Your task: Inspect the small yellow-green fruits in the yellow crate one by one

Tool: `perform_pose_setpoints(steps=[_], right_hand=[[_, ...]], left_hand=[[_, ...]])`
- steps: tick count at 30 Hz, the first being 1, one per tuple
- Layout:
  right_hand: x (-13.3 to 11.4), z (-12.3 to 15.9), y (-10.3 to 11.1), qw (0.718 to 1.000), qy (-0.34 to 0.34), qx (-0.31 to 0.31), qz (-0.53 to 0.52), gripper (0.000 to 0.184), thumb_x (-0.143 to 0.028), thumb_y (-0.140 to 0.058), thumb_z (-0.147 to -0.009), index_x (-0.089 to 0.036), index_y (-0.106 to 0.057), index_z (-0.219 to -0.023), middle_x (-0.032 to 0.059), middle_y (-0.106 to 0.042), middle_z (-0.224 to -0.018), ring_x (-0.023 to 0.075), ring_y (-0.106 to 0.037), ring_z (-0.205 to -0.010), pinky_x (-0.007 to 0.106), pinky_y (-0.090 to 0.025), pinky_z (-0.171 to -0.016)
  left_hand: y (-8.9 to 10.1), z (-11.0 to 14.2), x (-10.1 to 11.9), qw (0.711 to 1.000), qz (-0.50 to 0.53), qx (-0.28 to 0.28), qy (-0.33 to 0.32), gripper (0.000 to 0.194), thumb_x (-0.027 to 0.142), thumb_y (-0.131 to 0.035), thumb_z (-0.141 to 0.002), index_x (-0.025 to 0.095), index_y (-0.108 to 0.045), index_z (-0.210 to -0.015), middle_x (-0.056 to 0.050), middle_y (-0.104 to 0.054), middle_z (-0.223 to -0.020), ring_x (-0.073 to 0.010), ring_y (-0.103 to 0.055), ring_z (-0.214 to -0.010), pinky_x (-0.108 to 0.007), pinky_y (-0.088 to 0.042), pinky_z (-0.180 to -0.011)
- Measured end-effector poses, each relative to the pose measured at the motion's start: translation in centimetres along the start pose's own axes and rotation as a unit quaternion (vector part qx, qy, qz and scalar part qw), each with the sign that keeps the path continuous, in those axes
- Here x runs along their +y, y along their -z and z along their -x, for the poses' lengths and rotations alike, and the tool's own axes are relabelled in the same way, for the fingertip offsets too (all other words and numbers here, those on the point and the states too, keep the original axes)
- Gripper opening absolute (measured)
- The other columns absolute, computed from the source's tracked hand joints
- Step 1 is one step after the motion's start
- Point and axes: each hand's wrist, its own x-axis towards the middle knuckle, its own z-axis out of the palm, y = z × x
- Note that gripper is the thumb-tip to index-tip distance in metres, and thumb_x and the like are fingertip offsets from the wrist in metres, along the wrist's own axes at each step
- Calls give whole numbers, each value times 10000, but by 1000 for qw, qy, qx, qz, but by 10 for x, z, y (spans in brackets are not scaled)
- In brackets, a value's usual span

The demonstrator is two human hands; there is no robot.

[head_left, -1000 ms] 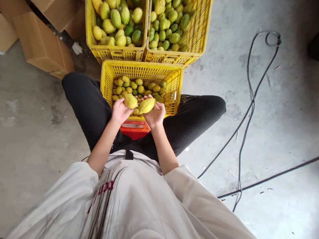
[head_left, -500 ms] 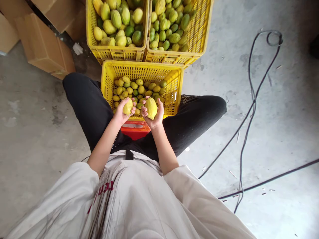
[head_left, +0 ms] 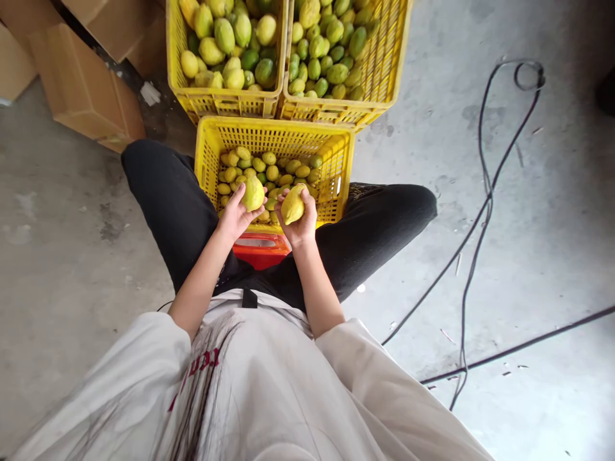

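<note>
A yellow lemon point(head_left: 252, 194) rests in my left hand point(head_left: 235, 216), its thumb and fingers curled about the fruit. My right hand point(head_left: 303, 225) holds a second yellow lemon point(head_left: 293, 204), tilted, with the thumb along its right side. Both hands are side by side over the near part of a yellow slatted crate point(head_left: 273, 128) that stands between my knees. Inside that crate lie many smaller yellow and green lemons point(head_left: 272, 173), some of them hidden behind my hands.
Two more yellow crates stand just beyond, the left one point(head_left: 225, 96) and the right one point(head_left: 336, 110), holding yellow-green fruit. Cardboard boxes point(head_left: 81, 83) sit at upper left. Something red point(head_left: 262, 256) is below the near crate. A black cable point(head_left: 485, 211) loops over the concrete floor at right.
The lemon in my left hand has turned and shifted slightly up and right, and those fingers have loosened. The lemon in my right hand has rotated to a tilt.
</note>
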Motion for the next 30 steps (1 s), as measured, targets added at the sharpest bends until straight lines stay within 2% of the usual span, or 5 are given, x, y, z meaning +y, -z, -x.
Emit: perform_pose_setpoints(steps=[3,10,16,24,30], right_hand=[[0,-2,5,1000,8,-2,-20,230,-427,-776,-932,-307,-629,-1061,-56,-735,-861,148,-734,-745,248,-631,-678],[3,-11,14,1000,10,11,-8,196,-374,-665,-961,-284,-710,-1128,-8,-795,-945,213,-789,-961,348,-688,-903],[3,-7,4,999,5,22,42,106,-365,-658,-1079,-276,-703,-1111,6,-845,-1127,192,-794,-1223,341,-665,-1113],[7,-9,10,997,3,25,73,301,-482,-814,-906,-321,-724,-1144,-2,-840,-1240,261,-726,-1442,427,-679,-1155],[9,0,6,995,3,-28,91,264,-372,-849,-888,-297,-656,-1051,1,-838,-1121,304,-745,-1408,531,-648,-1193]], left_hand=[[3,0,0,1000,-12,-12,-19,291,372,-706,-1075,286,-762,-1347,-55,-847,-1096,-213,-859,-989,-246,-681,-780],[-2,4,-1,1000,9,-27,-12,384,178,-537,-1013,263,-751,-1321,-53,-833,-1147,-244,-812,-1203,-386,-663,-1069],[-2,-2,-6,998,-13,-9,-56,232,56,-645,-906,223,-729,-1043,-5,-818,-1045,-156,-791,-1033,-233,-625,-939],[4,-7,-6,996,-26,34,-84,107,305,-678,-1047,225,-749,-1042,-56,-818,-1125,-218,-778,-1190,-213,-581,-732],[7,-10,-2,996,3,43,-75,347,581,-727,-1063,235,-717,-1096,-66,-774,-1018,-259,-766,-1179,-344,-644,-975]])
